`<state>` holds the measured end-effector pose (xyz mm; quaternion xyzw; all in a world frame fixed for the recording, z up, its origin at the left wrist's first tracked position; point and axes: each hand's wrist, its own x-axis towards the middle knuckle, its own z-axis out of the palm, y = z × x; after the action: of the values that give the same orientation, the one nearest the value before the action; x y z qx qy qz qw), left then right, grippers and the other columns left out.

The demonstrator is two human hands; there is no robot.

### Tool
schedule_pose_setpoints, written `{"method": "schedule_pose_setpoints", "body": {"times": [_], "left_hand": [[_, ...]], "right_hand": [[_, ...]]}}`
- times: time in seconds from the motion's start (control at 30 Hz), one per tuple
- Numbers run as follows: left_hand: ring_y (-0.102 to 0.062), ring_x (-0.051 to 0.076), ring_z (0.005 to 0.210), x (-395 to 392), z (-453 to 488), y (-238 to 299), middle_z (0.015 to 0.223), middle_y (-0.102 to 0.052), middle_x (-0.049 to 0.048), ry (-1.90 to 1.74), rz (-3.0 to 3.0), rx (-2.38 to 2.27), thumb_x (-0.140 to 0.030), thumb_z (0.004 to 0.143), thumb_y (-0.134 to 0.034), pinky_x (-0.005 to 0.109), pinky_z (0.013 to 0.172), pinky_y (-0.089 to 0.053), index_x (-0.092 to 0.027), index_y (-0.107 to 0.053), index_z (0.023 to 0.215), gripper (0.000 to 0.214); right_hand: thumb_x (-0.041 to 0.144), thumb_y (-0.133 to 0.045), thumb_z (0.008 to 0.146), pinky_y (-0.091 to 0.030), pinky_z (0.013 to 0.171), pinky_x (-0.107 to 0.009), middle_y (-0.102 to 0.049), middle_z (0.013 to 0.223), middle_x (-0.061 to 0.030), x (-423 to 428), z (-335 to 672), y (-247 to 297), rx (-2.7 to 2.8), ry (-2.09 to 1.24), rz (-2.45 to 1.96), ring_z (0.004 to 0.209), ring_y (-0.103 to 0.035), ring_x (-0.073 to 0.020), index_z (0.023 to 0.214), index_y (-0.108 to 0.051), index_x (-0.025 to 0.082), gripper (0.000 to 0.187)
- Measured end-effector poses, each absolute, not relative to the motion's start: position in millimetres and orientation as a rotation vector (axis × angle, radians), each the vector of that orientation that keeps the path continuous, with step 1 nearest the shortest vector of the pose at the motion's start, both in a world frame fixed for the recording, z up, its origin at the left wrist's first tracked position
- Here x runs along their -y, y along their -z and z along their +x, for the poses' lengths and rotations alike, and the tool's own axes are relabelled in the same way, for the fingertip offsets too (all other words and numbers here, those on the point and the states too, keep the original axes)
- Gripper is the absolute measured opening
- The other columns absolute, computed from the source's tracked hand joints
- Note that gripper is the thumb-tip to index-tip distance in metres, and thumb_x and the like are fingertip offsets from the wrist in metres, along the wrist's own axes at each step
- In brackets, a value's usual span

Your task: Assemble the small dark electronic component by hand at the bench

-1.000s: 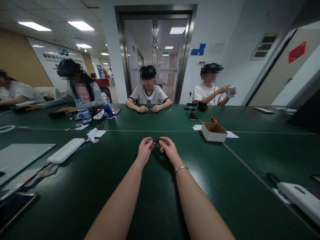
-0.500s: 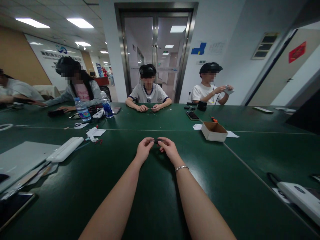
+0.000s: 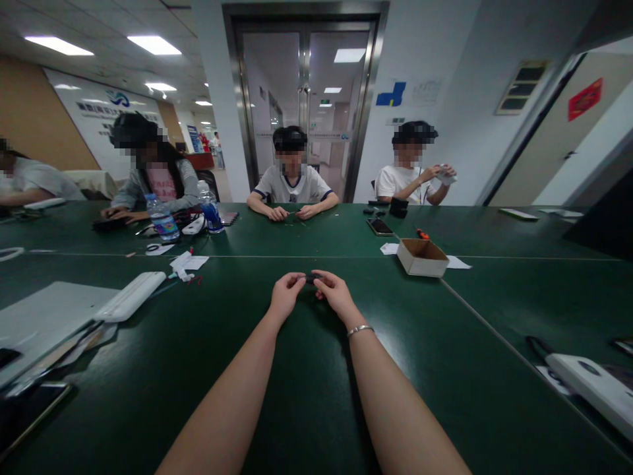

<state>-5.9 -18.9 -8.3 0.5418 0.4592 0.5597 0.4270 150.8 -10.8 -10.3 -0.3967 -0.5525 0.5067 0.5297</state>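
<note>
My left hand (image 3: pixel 285 295) and my right hand (image 3: pixel 333 292) meet over the green table (image 3: pixel 306 369), fingertips pinched together on a small dark object (image 3: pixel 310 279) held between them. What the object is I cannot make out; most of it is hidden by my fingers. A thin silver bracelet (image 3: pixel 359 330) circles my right wrist. Both forearms stretch forward from the near edge of the table.
An open cardboard box (image 3: pixel 422 256) stands to the right beyond my hands, a white power strip (image 3: pixel 130 297) to the left, another white device (image 3: pixel 591 392) at the near right. Phones, water bottles (image 3: pixel 161 218) and paper scraps lie further back. Several people sit along the far side.
My hands have stayed pinched on the small dark object, the fingertips drawing closer together. The view has shifted slightly. The person at the far right has lowered their raised hands a little.
</note>
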Motion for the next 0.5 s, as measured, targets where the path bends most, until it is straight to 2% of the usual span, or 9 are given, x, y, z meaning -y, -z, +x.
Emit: {"method": "schedule_pose_setpoints", "body": {"times": [0.27,0.5], "left_hand": [[-0.062,0.018,0.075,20.4,-5.0,3.8,0.08,-0.068,0.0078,-1.363,1.305,-1.151,-0.041,0.069,-0.07,0.03,0.07,-0.047,-0.013,-0.068,0.089,0.035],[-0.057,0.014,0.065,16.0,-7.6,11.3,0.071,-0.064,0.0045,-1.322,1.394,-1.204,-0.049,0.075,-0.062,0.026,0.062,-0.043,-0.013,-0.066,0.086,0.038]], "right_hand": [[0.033,-0.069,0.068,-0.046,0.051,-0.024,-0.066,0.078,-0.0023,10.3,151.2,12.1,1.343,-1.222,-0.931,0.053,-0.054,-0.0097,0.11,-0.066,0.016,0.045],[0.038,-0.07,0.072,-0.046,0.05,-0.025,-0.068,0.072,-0.004,9.3,150.5,11.4,1.345,-1.22,-1.0,0.051,-0.055,-0.011,0.104,-0.068,0.014,0.041]]}}
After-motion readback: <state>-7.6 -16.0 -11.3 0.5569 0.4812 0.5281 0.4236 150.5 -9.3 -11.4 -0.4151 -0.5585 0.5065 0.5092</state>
